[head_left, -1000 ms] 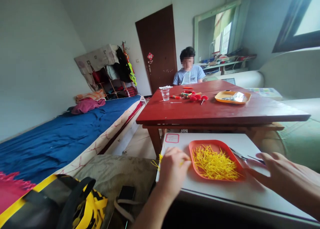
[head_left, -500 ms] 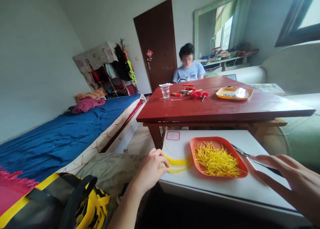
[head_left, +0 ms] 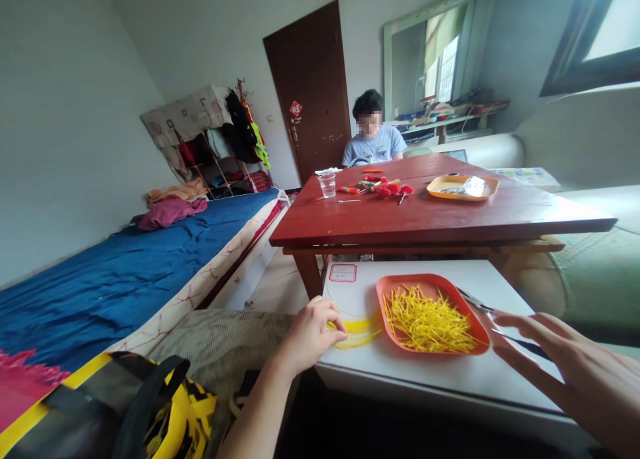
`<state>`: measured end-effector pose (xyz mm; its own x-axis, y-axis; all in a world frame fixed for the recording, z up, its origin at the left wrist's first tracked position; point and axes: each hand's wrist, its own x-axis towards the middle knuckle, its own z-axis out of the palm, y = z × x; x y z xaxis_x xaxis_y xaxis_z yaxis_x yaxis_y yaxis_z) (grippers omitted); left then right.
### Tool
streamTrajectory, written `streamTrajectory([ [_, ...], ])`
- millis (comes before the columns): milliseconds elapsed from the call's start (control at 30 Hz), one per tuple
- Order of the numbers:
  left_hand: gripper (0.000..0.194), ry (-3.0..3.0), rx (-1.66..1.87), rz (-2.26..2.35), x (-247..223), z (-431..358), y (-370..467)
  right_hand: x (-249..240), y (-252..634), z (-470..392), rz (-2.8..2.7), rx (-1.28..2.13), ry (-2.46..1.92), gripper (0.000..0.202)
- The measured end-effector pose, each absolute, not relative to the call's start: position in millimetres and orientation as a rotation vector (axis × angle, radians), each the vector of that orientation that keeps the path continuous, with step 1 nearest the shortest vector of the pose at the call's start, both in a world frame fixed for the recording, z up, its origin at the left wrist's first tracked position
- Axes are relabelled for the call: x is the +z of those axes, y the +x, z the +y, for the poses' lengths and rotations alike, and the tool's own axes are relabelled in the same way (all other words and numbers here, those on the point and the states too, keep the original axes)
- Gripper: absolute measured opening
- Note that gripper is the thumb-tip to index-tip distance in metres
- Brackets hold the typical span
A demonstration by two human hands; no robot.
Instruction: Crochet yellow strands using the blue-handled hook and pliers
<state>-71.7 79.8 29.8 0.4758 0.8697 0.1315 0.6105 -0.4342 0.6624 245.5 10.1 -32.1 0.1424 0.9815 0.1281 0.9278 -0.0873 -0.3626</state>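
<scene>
My left hand [head_left: 317,332] is closed in a pinch at the left end of several thin yellow strands [head_left: 357,327], which lie curved on a white box [head_left: 415,385]. To their right, an orange tray [head_left: 383,292] holds a heap of short yellow pieces [head_left: 430,322]. Beyond the tray lies what looks like a pair of scissors [head_left: 473,299], with metal tips and dark handles, partly hidden by my right hand [head_left: 565,352]. That hand hovers around the handles with fingers stretched and apart from the thumb.
Behind the box stands a red table [head_left: 340,222] bearing a clear cup [head_left: 327,185], red-tufted items [head_left: 387,189] and a yellow tray [head_left: 435,195]. A person [head_left: 373,139] sits at its far side. A bed [head_left: 125,259] and a black-and-yellow bag [head_left: 95,405] are on the left.
My left hand has moved slightly right along the yellow strands. My right hand stays around the scissors. The whole view has shifted a little.
</scene>
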Motion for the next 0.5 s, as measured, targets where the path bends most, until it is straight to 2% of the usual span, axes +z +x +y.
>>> streamTrajectory([
  [267, 0.007, 1.753, 1.005, 1.165, 38, 79, -62, -17, 241, 5, -1.749, 0.261, -2.004, 0.051],
  [333, 0.016, 1.586, 1.150, 1.128, 42, 68, -55, -11, 233, -1, -1.674, 0.314, -1.877, 0.043],
  [433, 0.030, 1.258, 1.291, 0.998, 39, 42, -36, 2, 208, -14, -1.500, 0.605, -1.601, 0.031],
  [500, 0.029, 0.708, 1.266, 0.809, 29, 24, -21, 9, 185, -23, -1.234, 0.839, -1.477, 0.029],
])
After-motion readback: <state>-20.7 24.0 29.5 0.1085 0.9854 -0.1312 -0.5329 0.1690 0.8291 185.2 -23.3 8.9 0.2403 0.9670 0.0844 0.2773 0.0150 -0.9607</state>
